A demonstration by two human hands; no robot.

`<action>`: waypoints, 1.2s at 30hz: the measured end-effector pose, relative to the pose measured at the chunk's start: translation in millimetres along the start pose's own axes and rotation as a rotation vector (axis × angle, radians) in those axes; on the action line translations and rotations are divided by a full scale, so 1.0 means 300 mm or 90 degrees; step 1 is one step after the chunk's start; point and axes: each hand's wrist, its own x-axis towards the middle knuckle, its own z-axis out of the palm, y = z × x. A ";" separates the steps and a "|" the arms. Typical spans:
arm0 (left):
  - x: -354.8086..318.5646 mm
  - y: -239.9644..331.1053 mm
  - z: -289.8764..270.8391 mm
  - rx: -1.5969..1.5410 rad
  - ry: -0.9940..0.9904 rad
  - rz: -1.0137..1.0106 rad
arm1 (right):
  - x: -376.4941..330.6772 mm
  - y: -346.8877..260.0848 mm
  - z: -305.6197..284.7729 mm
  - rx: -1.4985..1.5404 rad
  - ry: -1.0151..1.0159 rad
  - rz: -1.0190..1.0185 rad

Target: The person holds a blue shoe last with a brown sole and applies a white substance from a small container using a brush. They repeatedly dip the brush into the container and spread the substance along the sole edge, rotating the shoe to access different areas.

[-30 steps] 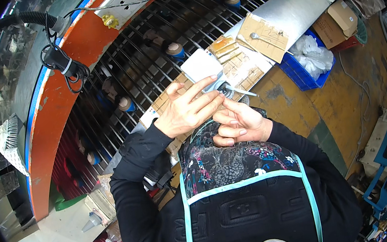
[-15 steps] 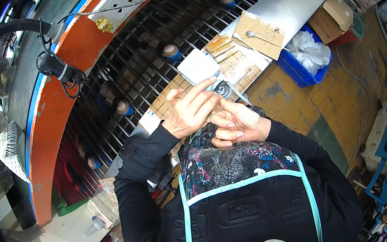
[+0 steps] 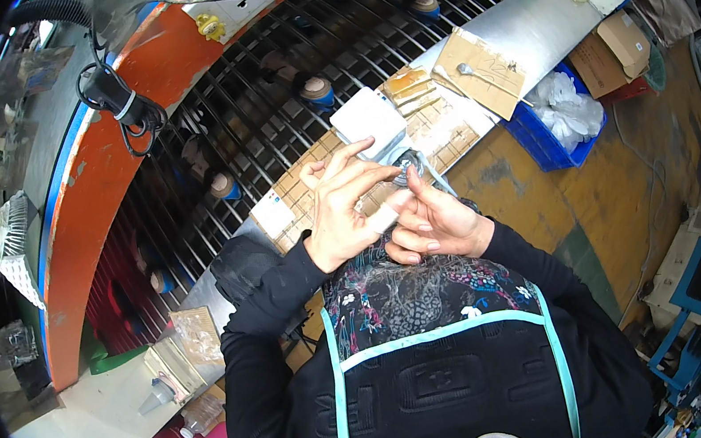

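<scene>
A small white machine point(image 3: 368, 122) with a dark metal wheel point(image 3: 405, 162) and a pale blue curved arm point(image 3: 435, 173) stands at the bench edge in front of me. My left hand point(image 3: 342, 207) is just left of the wheel. Its thumb and one finger point toward the right hand, with the other fingers raised. My right hand point(image 3: 441, 226) has its thumb and forefinger together near the wheel and its other fingers curled. The fingertips of both hands nearly meet. Whatever they pinch is too small to make out.
Cardboard point(image 3: 478, 75) with a brush on it lies on the bench. Behind runs a rack of metal bars point(image 3: 264, 115) carrying blue-based items. A blue crate point(image 3: 551, 115) of white plastic and a cardboard box point(image 3: 610, 57) sit to the right. A corded black adapter point(image 3: 111, 98) hangs at left.
My left thumb has spread away from its fingers, opening a gap. My right thumb and forefinger have risen closer to the metal wheel. The whole view has shifted slightly.
</scene>
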 end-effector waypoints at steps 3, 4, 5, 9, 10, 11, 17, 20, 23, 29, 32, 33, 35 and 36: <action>-0.003 0.026 0.017 -0.046 0.020 -0.040 | -0.003 0.015 -0.009 -0.013 0.057 -0.048; -0.001 0.029 0.021 -0.046 0.032 -0.034 | -0.005 0.018 -0.010 -0.016 0.084 -0.059; 0.000 0.031 0.024 -0.043 0.039 -0.026 | -0.006 0.020 -0.012 -0.014 0.106 -0.065; 0.004 0.039 0.034 0.085 0.061 0.058 | -0.012 0.020 -0.014 -0.016 0.114 -0.067; 0.005 0.040 0.034 0.124 0.069 0.095 | -0.012 0.020 -0.013 -0.020 0.093 -0.072; 0.006 0.041 0.034 0.165 0.072 0.127 | -0.014 0.019 -0.012 -0.023 0.097 -0.068; 0.012 0.029 0.045 0.178 0.078 0.177 | -0.012 0.024 -0.005 0.033 0.131 -0.062; 0.014 0.011 0.048 0.170 0.089 0.166 | -0.008 0.024 -0.010 0.131 0.090 -0.061; 0.041 -0.027 0.043 0.205 0.130 0.123 | -0.005 0.019 -0.021 -0.021 -0.018 -0.014; 0.086 -0.043 0.001 0.131 0.171 -0.067 | -0.014 0.027 -0.040 -0.052 -0.073 -0.045; 0.038 0.036 -0.006 0.027 0.067 -0.030 | -0.018 0.029 -0.057 -0.031 -0.045 -0.083; 0.022 0.062 -0.004 0.024 0.038 -0.002 | -0.021 0.030 -0.063 -0.028 -0.020 -0.093; 0.011 0.097 0.006 0.026 0.024 0.038 | -0.032 0.035 -0.069 -0.002 0.038 -0.148; 0.008 0.105 0.009 0.028 0.036 0.053 | -0.034 0.036 -0.074 -0.017 0.068 -0.156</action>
